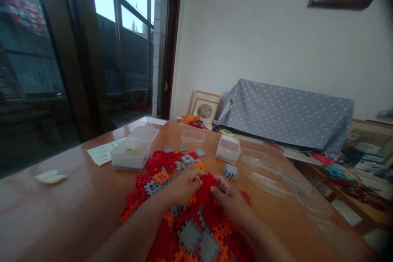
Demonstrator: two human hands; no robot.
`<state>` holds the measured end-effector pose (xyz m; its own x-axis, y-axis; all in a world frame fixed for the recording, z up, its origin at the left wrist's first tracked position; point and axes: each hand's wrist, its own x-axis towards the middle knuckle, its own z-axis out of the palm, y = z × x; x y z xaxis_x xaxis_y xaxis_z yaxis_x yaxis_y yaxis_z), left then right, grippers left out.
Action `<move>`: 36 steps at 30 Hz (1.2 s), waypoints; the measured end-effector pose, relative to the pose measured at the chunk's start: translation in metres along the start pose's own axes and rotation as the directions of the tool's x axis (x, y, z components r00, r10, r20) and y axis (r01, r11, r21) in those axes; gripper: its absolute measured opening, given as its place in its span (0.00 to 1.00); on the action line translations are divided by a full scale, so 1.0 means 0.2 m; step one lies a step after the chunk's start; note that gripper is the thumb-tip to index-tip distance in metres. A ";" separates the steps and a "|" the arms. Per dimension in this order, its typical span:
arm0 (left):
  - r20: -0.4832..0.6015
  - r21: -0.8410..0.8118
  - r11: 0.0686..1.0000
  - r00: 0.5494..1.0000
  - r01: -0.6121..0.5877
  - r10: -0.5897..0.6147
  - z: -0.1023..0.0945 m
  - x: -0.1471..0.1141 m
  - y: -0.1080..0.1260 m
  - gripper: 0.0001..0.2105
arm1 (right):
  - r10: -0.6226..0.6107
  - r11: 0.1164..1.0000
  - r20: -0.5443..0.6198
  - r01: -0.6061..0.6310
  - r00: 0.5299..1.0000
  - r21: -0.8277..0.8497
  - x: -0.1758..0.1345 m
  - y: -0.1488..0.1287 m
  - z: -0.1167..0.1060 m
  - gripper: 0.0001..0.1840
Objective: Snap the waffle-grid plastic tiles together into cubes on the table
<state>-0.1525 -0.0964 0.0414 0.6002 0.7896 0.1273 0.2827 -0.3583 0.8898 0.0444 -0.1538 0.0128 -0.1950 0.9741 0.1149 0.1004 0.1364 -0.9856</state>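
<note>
We have the red piece between our hands: right hand, thumb and fingers pinched on its edge; left hand, fingers curled nearly closed beside it, can't tell grip. Tiles below our fingers, gray stack just beyond right fingertips.

above the glossy brown wooden table, the bare left forearm is showing uncovered skin as far as the view is reaching, tapering in a long, smooth line into a narrower wrist. its bare left hand is showing rounded knuckles. also above the table, the bare right forearm is narrowing the same way, and the bare right hand is showing a thumb with a blunt, rounded tip. soft blur is hiding finer marks.
</note>
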 end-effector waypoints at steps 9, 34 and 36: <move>-0.077 -0.317 0.942 0.986 0.113 -0.145 -0.02 0.03 0.02 0.09 | -0.053 0.939 -0.101 0.015 0.994 -0.345 -0.01 0.01 -0.02 0.21; 0.091 -0.340 0.925 0.985 0.171 -0.149 0.01 -0.01 0.11 0.15 | -0.352 0.691 -0.193 0.115 0.916 -0.714 -0.07 -0.10 -0.07 0.25; 0.058 -0.324 0.929 0.984 0.178 -0.168 0.01 -0.01 0.13 0.20 | -0.321 0.709 -0.237 0.067 0.917 -0.702 -0.10 -0.10 -0.19 0.26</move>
<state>-0.1457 -0.1082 0.0636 0.5868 0.8082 -0.0499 0.1273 -0.0312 0.9914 0.0832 -0.1701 0.0351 0.0205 0.8921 0.4514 0.7428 0.2887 -0.6041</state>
